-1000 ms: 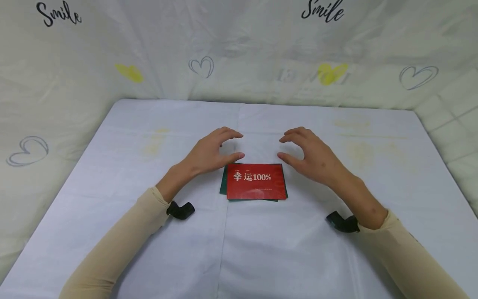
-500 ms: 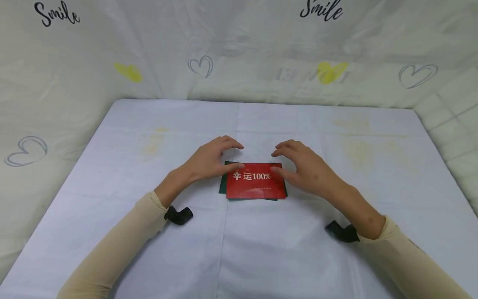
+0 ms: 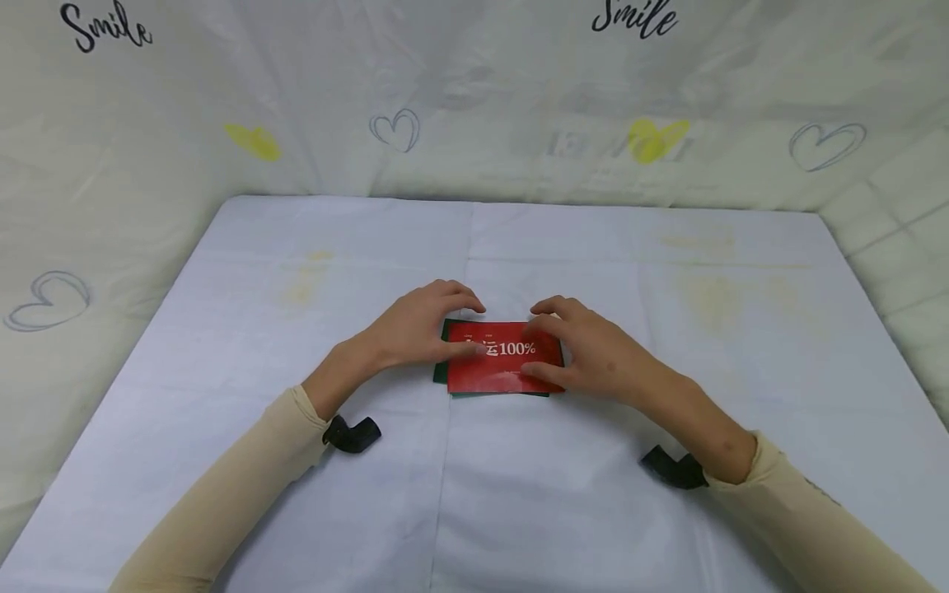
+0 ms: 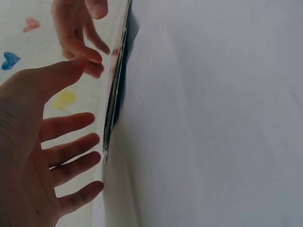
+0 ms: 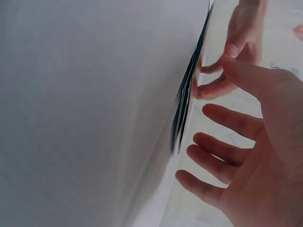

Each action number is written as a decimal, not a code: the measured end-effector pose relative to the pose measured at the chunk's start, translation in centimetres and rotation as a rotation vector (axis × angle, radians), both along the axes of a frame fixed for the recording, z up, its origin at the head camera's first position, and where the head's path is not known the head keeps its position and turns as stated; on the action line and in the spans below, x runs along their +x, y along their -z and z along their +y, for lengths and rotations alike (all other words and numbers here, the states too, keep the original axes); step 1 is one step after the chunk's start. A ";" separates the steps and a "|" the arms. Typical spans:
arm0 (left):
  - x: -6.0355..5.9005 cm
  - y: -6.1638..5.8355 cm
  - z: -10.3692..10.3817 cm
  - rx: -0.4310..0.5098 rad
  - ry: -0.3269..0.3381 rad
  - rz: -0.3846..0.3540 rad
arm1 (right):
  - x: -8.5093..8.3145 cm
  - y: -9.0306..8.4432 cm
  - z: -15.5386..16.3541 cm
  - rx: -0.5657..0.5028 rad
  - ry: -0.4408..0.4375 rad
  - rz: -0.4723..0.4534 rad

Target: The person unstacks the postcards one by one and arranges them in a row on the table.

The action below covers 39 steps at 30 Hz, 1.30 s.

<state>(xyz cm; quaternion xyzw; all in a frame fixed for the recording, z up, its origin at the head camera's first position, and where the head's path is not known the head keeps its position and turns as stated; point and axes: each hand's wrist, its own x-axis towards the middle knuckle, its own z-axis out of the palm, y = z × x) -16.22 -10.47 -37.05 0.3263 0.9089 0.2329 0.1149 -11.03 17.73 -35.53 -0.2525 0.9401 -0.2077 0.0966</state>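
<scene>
the flat red printed card (image 3: 504, 366) lies on a dark green card (image 3: 441, 372) mid-counter, on the pale lilac cloth (image 3: 519, 494). the left hand (image 3: 415, 325) and right hand (image 3: 586, 350) rest over its ends, fingers spread and relaxed, gripping nothing.

Red card (image 3: 504, 366) printed "100%" in white, flat atop a dark green card (image 3: 441, 372), perhaps several, mid-table, edges slightly offset.
</scene>
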 end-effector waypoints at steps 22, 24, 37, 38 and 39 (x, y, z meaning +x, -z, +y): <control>1.0 0.2 -0.1 -0.022 0.089 0.045 | 0.7 0.5 -0.8 0.081 -0.083 -0.006; 1.0 0.2 -0.1 -0.021 0.093 0.043 | 0.6 0.6 -0.8 0.078 -0.073 -0.006; 1.1 -0.1 -0.2 -0.014 0.104 0.017 | 0.5 0.4 -1.0 0.055 -0.017 -0.018; 1.2 -0.1 -0.2 -0.014 0.103 0.012 | 0.4 0.4 -1.0 0.050 -0.013 -0.024; 1.2 -0.1 -0.3 -0.014 0.099 0.007 | 0.4 0.4 -1.0 0.044 -0.010 -0.027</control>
